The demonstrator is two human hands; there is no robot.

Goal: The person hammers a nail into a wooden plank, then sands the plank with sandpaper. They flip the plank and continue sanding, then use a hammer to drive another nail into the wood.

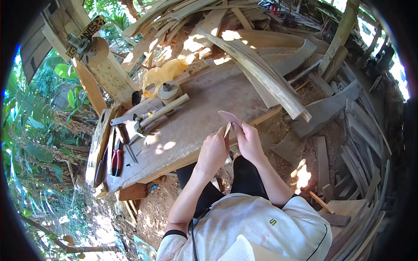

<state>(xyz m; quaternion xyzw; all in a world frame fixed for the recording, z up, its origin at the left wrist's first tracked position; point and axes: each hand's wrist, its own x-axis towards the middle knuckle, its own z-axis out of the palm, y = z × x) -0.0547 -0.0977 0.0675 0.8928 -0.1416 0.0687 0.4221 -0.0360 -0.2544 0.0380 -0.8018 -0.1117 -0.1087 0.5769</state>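
Both my hands meet above the front edge of the wooden workbench (209, 93), close to my knees. My right hand (249, 142) is closed on a thin, flat, pinkish-brown piece (229, 116) with a rounded end, which sticks up toward the bench. Pinched in my left hand (213, 148) is a slim pale strip (227, 129), its tip touching or nearly touching the brown piece. My fingers hide the lower parts of both, and I cannot tell whether they are joined.
On the bench's left lie a wooden-handled hammer (164, 112), red-handled pliers (116, 162) and slim metal tools. Behind them stand a round container (169, 91) and a crumpled yellow plastic bag (163, 76). Long boards (261, 74) overhang the right end; wood offcuts (323, 163) litter the ground.
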